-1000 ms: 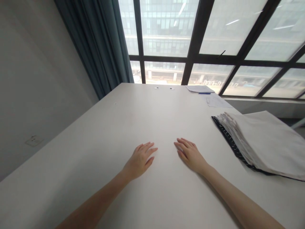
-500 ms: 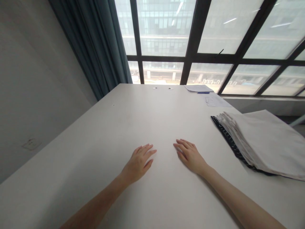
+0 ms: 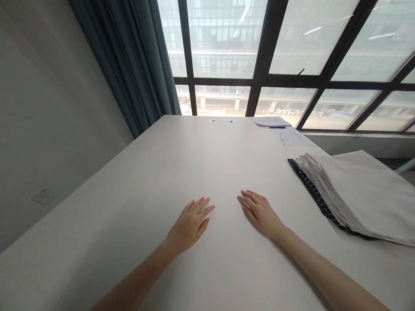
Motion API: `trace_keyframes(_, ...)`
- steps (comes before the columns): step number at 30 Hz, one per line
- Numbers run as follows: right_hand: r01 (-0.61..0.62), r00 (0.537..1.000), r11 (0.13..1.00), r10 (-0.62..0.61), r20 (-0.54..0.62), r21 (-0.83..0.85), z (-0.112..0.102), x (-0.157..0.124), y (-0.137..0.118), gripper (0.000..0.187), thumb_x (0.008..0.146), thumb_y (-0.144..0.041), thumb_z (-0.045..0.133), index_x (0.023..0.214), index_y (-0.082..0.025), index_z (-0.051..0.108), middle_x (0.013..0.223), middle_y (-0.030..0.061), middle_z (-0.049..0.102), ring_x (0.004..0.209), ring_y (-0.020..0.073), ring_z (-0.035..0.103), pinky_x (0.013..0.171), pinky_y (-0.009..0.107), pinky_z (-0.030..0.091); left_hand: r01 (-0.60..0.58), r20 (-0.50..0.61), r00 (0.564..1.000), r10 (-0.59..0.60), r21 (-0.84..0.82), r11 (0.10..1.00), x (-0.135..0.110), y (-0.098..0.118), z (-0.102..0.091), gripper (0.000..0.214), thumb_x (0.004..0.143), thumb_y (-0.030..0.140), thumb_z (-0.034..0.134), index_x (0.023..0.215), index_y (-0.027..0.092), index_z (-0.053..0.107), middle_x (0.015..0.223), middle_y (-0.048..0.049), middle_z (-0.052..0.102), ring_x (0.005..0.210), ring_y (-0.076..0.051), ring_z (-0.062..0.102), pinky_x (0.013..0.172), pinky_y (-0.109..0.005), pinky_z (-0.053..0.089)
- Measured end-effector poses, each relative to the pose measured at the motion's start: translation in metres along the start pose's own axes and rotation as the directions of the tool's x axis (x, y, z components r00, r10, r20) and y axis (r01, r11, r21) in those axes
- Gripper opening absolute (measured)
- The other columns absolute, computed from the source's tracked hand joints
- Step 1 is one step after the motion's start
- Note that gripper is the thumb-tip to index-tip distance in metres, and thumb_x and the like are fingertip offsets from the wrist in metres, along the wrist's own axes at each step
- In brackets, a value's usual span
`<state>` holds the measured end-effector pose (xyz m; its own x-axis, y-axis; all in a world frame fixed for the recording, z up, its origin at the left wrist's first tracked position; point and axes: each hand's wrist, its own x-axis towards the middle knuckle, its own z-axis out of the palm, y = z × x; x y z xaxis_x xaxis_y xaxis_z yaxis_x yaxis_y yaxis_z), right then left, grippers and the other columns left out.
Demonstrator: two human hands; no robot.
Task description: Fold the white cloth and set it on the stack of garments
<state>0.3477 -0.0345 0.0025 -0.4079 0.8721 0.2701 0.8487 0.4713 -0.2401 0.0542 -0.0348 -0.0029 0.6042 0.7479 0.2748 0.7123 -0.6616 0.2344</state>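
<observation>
My left hand (image 3: 189,225) rests palm down on the white table (image 3: 201,164), its fingers stretched out and slightly spread, holding nothing. A short gap to its right, my right hand (image 3: 261,212) also lies palm down on the tabletop, fingers extended and empty. To the right of that hand is a stack of white cloths (image 3: 366,194), folded edges facing left. Under the stack a dark cloth with white marks (image 3: 313,196) sticks out along the left and front edges.
Sheets of paper (image 3: 296,138) lie at the far right of the table with a blue pen (image 3: 277,127) by them. A blue curtain (image 3: 136,65) and dark-framed windows (image 3: 223,80) stand behind. A wall with a socket (image 3: 44,196) borders the left.
Both hands keep their pose on the table. The whole view has shifted very slightly; nothing else has visibly moved.
</observation>
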Motion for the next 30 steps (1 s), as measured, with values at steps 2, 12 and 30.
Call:
trace_keyframes(2,0.004,1.0,1.0,-0.004,-0.004,-0.001,0.0011,-0.0002,0.0006,0.039,0.097,-0.026,0.041,0.133,-0.021,0.055,0.142,0.0103,0.053,0.134,0.0248,0.043,0.107,0.044,0.038,0.0,-0.002,1.0,0.0,0.014,1.0,-0.0003,0.0001,0.0003,0.042,0.095,0.018,0.044,0.136,0.024,0.051,0.147,-0.0087,0.048,0.138,-0.023,0.042,0.114,-0.047,0.033)
trace_keyframes(12,0.01,1.0,1.0,-0.01,-0.019,0.005,0.0026,-0.0009,0.0009,0.038,0.098,-0.026,0.041,0.132,-0.021,0.056,0.142,0.0103,0.053,0.134,0.025,0.043,0.107,0.045,0.038,-0.006,0.018,1.0,0.005,0.067,0.998,-0.001,0.0006,0.0,0.042,0.096,0.019,0.042,0.137,0.025,0.049,0.149,-0.0076,0.046,0.138,-0.022,0.041,0.114,-0.047,0.034)
trace_keyframes(30,0.004,1.0,1.0,-0.003,-0.027,0.017,0.0036,-0.001,0.0015,0.038,0.098,-0.026,0.041,0.132,-0.021,0.056,0.142,0.0097,0.054,0.134,0.0246,0.044,0.108,0.044,0.038,-0.006,0.033,0.999,0.003,0.098,0.995,-0.0008,0.0012,0.0004,0.043,0.097,0.02,0.041,0.14,0.024,0.046,0.15,-0.0077,0.044,0.14,-0.021,0.039,0.114,-0.046,0.033)
